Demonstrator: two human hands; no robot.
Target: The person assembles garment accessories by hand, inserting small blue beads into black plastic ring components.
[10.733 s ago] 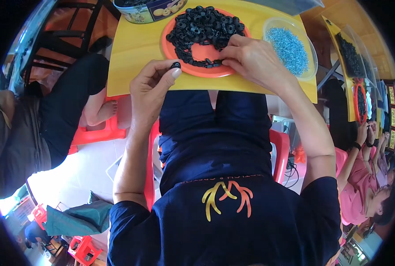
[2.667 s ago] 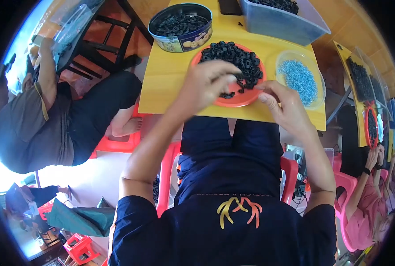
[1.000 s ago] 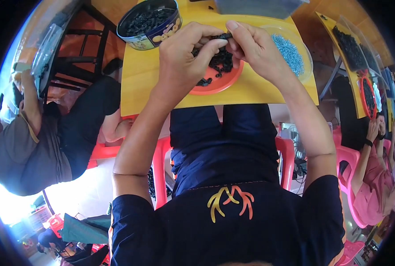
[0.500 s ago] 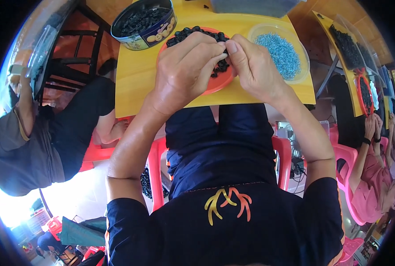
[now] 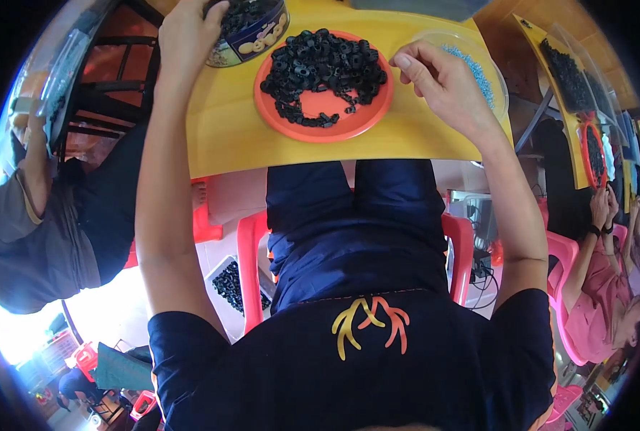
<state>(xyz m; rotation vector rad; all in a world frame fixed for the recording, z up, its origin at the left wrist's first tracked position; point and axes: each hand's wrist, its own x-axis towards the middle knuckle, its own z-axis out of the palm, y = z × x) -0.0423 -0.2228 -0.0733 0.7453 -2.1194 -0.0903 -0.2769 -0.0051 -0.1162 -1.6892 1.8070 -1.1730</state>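
My left hand (image 5: 190, 36) is at the left side of the round tin (image 5: 266, 37), which holds small black parts (image 5: 246, 16). Its thumb stretches over the rim, apart from the fingers, whose ends the top edge of the picture cuts off; no held thing shows. My right hand (image 5: 438, 82) is between the orange-red plate (image 5: 359, 123) and a clear round tub (image 5: 502, 108) of small shiny blue pieces (image 5: 471, 68). Its fingers are curled in and closed toward the thumb; whatever they hold is too small to make out. Small black plastic parts (image 5: 323, 61) lie heaped on the plate.
The yellow table (image 5: 226, 144) carries a greyish bin (image 5: 420, 6) at its far edge. On the floor to the left is a tray of black parts (image 5: 228, 286). A person in grey (image 5: 47, 237) sits at left. People in pink (image 5: 600, 302) work at another table at right.
My hands have parted from above the plate. The left has gone up and left to the tin; the right has drawn slightly right. The black parts on the plate are now uncovered.
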